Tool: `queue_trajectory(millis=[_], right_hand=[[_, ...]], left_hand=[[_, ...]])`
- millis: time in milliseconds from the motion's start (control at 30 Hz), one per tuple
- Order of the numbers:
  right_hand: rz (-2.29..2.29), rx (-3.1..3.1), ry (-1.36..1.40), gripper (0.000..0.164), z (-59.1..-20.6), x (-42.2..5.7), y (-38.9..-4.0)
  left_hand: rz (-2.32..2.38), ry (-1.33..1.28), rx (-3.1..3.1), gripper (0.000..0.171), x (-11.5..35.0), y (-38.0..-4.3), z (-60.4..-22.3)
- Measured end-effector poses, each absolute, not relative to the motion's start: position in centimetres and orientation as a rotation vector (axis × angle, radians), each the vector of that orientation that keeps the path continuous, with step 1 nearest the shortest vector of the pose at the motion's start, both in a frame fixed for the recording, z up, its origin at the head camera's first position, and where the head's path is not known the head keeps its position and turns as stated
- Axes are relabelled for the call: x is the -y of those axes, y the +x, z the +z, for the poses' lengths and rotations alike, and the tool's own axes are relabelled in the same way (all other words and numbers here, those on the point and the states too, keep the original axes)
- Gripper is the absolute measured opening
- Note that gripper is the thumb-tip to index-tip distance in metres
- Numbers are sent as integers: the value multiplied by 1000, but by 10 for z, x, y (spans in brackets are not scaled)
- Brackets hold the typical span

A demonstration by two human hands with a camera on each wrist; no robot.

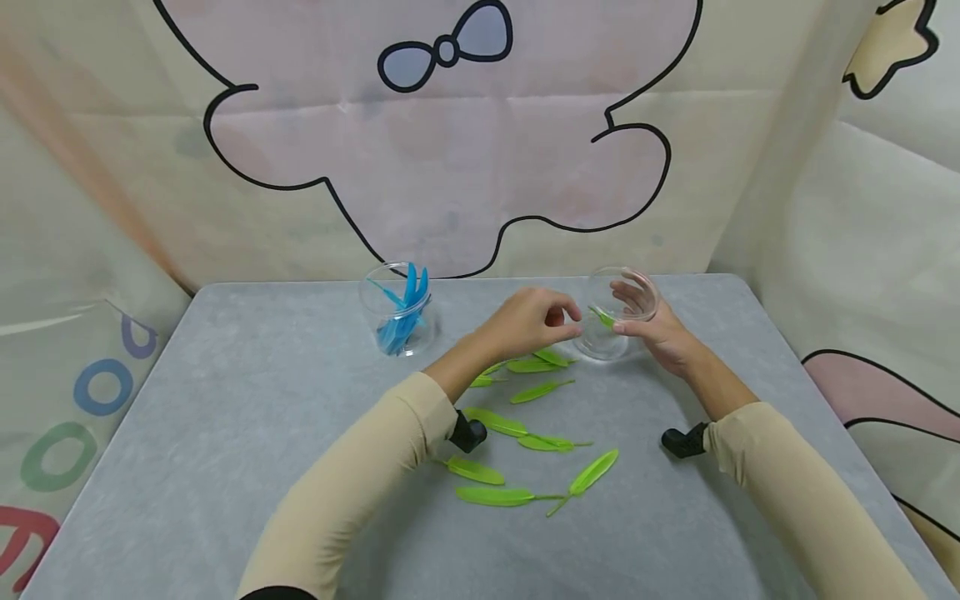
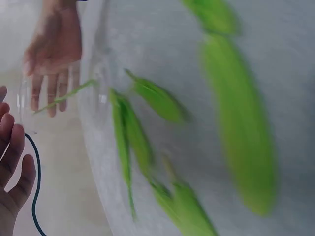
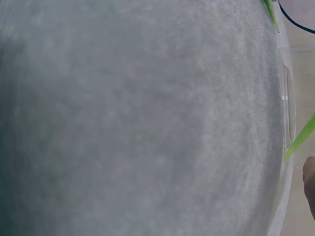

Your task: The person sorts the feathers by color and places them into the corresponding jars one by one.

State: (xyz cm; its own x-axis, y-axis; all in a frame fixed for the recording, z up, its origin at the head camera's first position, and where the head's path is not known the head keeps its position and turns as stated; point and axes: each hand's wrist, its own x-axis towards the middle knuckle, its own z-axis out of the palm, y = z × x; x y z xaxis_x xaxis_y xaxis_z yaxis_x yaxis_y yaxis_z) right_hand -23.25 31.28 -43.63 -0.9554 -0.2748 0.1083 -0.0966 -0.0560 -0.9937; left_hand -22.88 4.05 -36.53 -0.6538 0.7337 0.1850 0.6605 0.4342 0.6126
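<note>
My right hand (image 1: 669, 337) grips a clear cup (image 1: 597, 345) at the far right of the table, thumb in front and fingers behind the wall. The cup leans toward that hand. One green feather (image 1: 602, 317) lies inside it; the left wrist view shows this feather (image 2: 66, 98) slanting across the right hand's fingers. Just left of the cup hovers my left hand (image 1: 531, 322), fingers loosely bent with nothing between them. Several loose green feathers (image 1: 540, 392) are scattered on the table below and beside the left hand, some partly hidden by its forearm.
A second clear cup (image 1: 418, 340) holding several blue feathers (image 1: 405, 321) stands upright at the back left. The grey tabletop (image 1: 285, 417) ends at a printed curtain (image 1: 450, 167) behind, with more curtain on both sides.
</note>
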Motion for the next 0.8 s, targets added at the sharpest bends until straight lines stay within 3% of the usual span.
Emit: queue_trajectory(millis=[333,800], right_hand=[[-2190,-2030,-415,85,-437,-312,-231],[-2184,-2045,-407,86,-439,-311,-233]], left_hand=[[900,1375,-2335,19,6,-189,-391],[958,1224,-2204,18,86,-161,-428]])
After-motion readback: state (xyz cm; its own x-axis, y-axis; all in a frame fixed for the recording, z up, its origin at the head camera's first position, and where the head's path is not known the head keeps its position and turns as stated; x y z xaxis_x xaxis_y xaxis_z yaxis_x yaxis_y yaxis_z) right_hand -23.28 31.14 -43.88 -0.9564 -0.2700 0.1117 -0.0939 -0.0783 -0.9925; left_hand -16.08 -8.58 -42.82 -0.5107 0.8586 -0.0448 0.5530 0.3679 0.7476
